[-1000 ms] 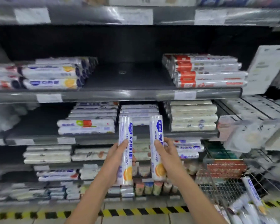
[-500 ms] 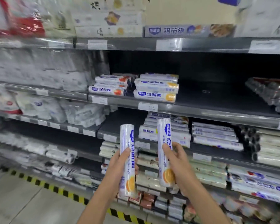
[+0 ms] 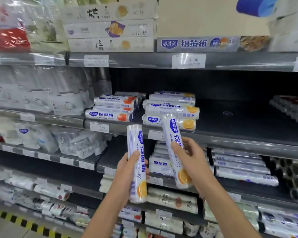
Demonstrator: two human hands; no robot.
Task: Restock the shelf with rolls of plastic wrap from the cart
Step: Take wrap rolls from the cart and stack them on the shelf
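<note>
White, film-wrapped rolls, one per hand. The left hand (image 3: 127, 170) curls fingers and thumb round the lower half of the left roll (image 3: 136, 152), which stands upright. The right hand (image 3: 191, 162) grips the right roll (image 3: 172, 134) about mid-length, its top leaning leftward. Both rolls are held in front of the shelving, not yet laid on the half-bare dark shelf (image 3: 230, 134). Each is a slim cylinder in glossy clear wrap, printed with blue characters and an orange slice near the lower end. They are judged light and stiff along their length, with a slick skin, so a full grasp at mid-length should check slipping and swinging. A stack of matching rolls (image 3: 172, 109) lies crosswise on the shelf behind the right roll's top, beside a red-fruit stack (image 3: 110, 115).
</note>
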